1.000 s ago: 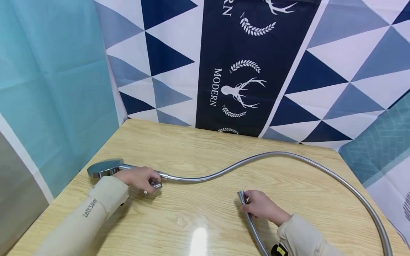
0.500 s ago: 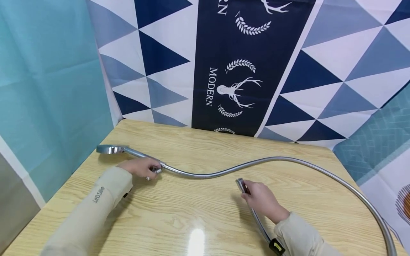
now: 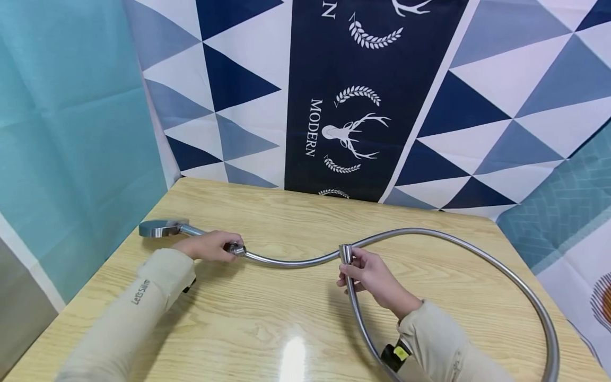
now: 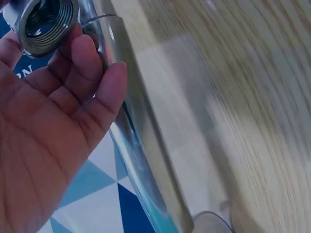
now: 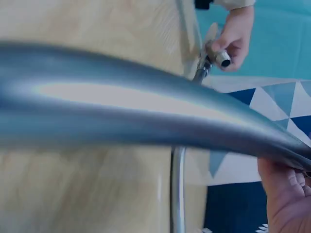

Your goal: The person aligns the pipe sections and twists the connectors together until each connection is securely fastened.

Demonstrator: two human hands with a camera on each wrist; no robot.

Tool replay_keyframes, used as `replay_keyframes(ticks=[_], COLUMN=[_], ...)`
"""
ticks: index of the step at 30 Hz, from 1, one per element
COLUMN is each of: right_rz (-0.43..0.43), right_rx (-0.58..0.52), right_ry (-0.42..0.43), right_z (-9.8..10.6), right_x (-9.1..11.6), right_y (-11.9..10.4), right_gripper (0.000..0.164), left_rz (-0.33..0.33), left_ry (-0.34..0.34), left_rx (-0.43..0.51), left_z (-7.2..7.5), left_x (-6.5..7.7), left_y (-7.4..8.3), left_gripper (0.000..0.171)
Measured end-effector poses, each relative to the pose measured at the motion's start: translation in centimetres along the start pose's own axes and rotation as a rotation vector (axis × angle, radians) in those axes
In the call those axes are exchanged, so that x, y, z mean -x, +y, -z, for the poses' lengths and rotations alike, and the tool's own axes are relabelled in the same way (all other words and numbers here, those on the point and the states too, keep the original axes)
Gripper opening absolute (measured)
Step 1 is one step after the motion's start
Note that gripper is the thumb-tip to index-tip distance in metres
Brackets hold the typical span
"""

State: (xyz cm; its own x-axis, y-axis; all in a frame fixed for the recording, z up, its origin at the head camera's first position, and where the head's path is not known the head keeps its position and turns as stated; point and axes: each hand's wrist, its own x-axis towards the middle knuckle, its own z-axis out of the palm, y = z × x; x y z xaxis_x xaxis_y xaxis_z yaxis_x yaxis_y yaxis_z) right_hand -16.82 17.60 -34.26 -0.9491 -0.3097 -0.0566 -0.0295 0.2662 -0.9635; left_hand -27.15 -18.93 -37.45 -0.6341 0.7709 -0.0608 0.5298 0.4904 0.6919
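Observation:
My left hand (image 3: 209, 245) grips the handle of a chrome shower head (image 3: 159, 228), whose round head points to the left. The same hand holds a small metal fitting (image 4: 46, 49) with a threaded opening, near the thumb in the left wrist view. From the handle's lower end a grey metal shower hose (image 3: 422, 231) runs right in a wide loop. My right hand (image 3: 372, 277) pinches the hose near its free end, with the flared end nut (image 3: 346, 253) upright above the fingers. In the right wrist view the hose crosses close to the camera and covers much of that hand.
Everything is over a light wood-grain table (image 3: 267, 318). A patterned blue and white cloth (image 3: 248, 90) hangs behind it, and a teal cloth (image 3: 86, 132) stands along the left side. The hose loop reaches toward the table's right edge.
My right hand has lifted the hose end up and to the left, turning it more upright. The left hand has raised the shower head slightly, and the fitting has swung up close to the handle's end.

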Motion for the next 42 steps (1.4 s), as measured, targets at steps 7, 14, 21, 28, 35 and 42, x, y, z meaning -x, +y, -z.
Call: replay_keyframes(ticks=[7, 14, 21, 28, 35, 42], right_rz=[-0.123, -0.157, -0.165, -0.185, -0.185, -0.2], right_rx=[-0.276, -0.301, -0.339, -0.347, -0.266, -0.226], right_ry=[-0.078, -0.079, -0.041, -0.031, -0.039, -0.002], right_z=[-0.8, -1.4, -2.4, -3.7, -4.7, -5.0], right_x=[-0.4, -0.7, -0.6, -0.4, -0.3, -0.3], right_y=[1.0, 1.8, 2.2, 2.4, 2.8, 3.0], right_gripper=[0.043, 0.048, 0.049, 0.047, 0.044, 0.042], left_rz=[-0.071, -0.088, -0.126, -0.098, -0.108, -0.092], left_ry=[0.032, 0.038, 0.015, 0.014, -0.007, -0.032], left_rx=[0.025, 0.032, -0.01, -0.012, -0.034, -0.052], left_z=[-1.4, -2.4, -2.9, -4.0, -4.6, -5.0], left_x=[-0.9, -1.4, -1.3, -0.9, -1.0, -1.1], left_y=[0.2, 0.9, 1.8, 2.1, 3.0, 3.8], left_gripper=[0.014, 0.02, 0.02, 0.022, 0.018, 0.015])
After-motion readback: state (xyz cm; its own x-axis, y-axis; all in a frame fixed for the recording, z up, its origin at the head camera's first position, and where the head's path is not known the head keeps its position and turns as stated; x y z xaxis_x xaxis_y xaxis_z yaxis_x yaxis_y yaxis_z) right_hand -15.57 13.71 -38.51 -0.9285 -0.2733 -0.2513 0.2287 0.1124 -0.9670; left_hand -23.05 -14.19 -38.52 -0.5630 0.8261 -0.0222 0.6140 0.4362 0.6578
